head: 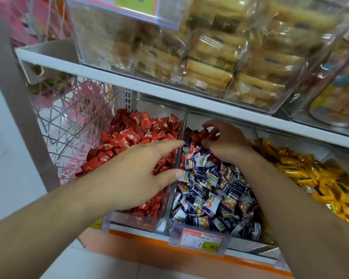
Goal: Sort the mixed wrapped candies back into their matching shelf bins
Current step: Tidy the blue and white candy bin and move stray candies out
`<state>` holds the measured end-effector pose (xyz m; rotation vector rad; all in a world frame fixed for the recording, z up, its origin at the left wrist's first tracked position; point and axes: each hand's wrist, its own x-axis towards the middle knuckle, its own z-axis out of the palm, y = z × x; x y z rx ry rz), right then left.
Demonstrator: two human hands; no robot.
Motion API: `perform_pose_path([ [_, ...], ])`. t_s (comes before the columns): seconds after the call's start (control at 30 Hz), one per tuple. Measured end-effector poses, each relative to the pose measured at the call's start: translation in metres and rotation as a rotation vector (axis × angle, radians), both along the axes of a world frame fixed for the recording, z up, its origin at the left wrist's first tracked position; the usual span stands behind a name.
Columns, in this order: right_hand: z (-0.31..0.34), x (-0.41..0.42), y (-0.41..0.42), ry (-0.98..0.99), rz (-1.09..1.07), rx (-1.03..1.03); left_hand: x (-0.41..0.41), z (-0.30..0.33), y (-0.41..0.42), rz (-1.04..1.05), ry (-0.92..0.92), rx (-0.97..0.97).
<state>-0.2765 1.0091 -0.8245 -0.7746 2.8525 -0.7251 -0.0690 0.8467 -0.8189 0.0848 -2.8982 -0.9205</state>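
Right now the right hand [222, 139], just right of the frame's centre, curls its fingers around a small cluster of red candies [199, 135] at the back of the middle bin [226, 241], the one heaped with blue-and-white candies [212, 190]. Those red pieces belong in the bin of red candies [135, 219], which lies directly to the left in the frame, across the clear divider [176, 158] that separates the two. So the coming move, as I judge it, turns on a short leftward carry over that wall, with the grasped cluster lifted high enough to clear its top edge. The left hand [143, 174] lies nearer to the red bin: it hovers flat above it in the middle of the frame, fingers spread and straight, holding nothing, its fingertips reaching toward the divider and close to the grasped cluster. It could take the pieces or sweep them across, though the right hand already has them. A few more red wrappers show among the blue-and-white ones near the divider, so the sorting looks unfinished. Yellow candies [320, 184] fill the next bin at the right of the frame, well away from this exchange.
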Motion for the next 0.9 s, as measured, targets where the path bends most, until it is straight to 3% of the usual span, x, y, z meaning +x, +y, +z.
perform_pose_path([
  [0.4, 0.002, 0.005, 0.007, 0.070, -0.053, -0.057, 0.003, 0.004, 0.001, 0.009, -0.020, 0.029],
  [0.57, 0.013, 0.019, 0.015, 0.078, -0.116, -0.194, 0.004, 0.006, 0.001, 0.013, -0.010, 0.008],
  [0.73, 0.024, 0.038, 0.031, -0.060, -0.153, -0.320, 0.007, 0.010, 0.004, 0.042, 0.047, 0.012],
  [0.9, 0.040, 0.089, 0.030, -0.129, -0.032, -0.544, 0.009, 0.019, 0.011, 0.120, 0.182, 0.246],
])
